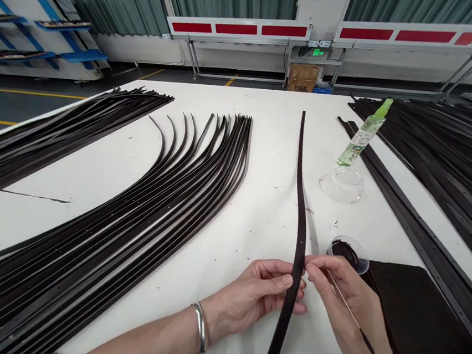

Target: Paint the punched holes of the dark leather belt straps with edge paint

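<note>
My left hand (269, 286) pinches a long black strap (300, 228) between thumb and fingers. The strap runs away from me across the white table, and its near end drops out of view at the bottom. Close by on the right, my right hand (343, 298) has its fingertips pressed together at the strap's edge. A thin stick with a dark tip (350, 311), like a swab, lies in this hand, the tip pointing back toward me. Whether the fingertips also grip the strap is hidden. Beside my right hand sits a small clear cup (362, 261) with dark contents.
Fanned black straps (166, 209) cover the table's left, with another bundle (78, 123) behind. A folded dark cloth (418, 317), more straps (441, 169), a green-capped bottle (363, 136) and a clear lid (346, 185) are on the right. The white table (272, 147) carries small dark scraps.
</note>
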Tool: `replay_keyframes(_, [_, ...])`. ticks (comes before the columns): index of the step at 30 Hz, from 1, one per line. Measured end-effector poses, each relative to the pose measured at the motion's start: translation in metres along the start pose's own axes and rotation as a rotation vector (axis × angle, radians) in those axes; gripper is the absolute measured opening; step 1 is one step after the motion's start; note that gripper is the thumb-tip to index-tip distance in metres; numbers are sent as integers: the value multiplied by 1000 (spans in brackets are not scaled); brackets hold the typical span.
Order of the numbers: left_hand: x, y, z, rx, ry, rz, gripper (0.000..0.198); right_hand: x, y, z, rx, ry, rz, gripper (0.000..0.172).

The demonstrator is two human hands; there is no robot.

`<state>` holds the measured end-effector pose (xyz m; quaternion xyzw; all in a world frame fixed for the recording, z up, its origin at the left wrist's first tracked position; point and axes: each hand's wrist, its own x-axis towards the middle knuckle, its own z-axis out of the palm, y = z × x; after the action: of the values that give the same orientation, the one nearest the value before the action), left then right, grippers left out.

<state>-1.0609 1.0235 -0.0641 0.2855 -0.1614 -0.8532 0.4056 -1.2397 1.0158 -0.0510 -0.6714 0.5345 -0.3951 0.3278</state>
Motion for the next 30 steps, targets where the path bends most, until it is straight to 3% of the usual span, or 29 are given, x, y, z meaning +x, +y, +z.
replay_keyframes(3, [-1, 0, 0, 0, -16, -5, 21, 12, -6, 3, 158, -43, 80, 18])
replay_keyframes(7, [-3, 0, 1, 36, -33, -37, 22, 36, -13, -4, 237, 58, 124, 23])
replay_keyframes(11, [-4, 0, 1, 57, -18, -32, 21, 47, -16, -18, 199, 25, 122, 26])
replay_keyframes(15, [-3, -2, -1, 28, 44, -13, 20, 38, -6, -41, 67, 126, 129, 33])
replay_keyframes(21, [-3, -3, 0, 46, 156, -34, 21, 36, 30, -71, -304, 134, -42, 33])
replay_keyframes(26, [-1, 2, 1, 107, 138, -70, 19, 40, 41, -67, -462, 85, -264, 34])
replay_keyframes(30, [0, 3, 1, 117, 156, -77, 21, 40, 45, -62, -489, 60, -302, 30])
